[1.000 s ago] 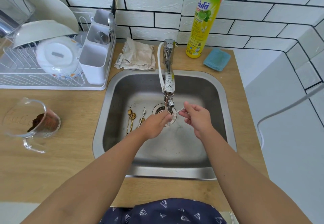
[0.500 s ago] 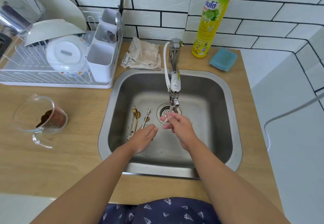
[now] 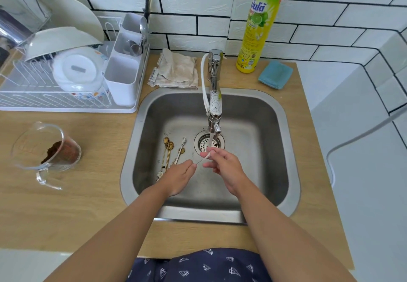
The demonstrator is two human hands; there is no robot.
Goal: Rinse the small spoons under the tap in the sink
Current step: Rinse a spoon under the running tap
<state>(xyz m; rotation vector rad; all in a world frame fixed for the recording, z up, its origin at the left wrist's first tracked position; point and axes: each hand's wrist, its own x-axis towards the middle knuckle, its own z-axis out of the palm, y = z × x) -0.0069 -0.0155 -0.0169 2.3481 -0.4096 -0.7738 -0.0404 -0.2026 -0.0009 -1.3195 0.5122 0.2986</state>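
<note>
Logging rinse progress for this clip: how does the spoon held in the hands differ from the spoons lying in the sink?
The held spoon is lifted under the tap, pinched between the left hand and right hand; the spoons on the sink floor lie flat, untouched, left of the drain. The held spoon looks silvery; several lying ones are gold. All are small and slender.

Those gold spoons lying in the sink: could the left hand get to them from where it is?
Probably yes. The left hand hangs just beside the gold spoons on the sink floor, with nothing between. But it is pinching one end of a small spoon, so it would have to let go first.
</note>
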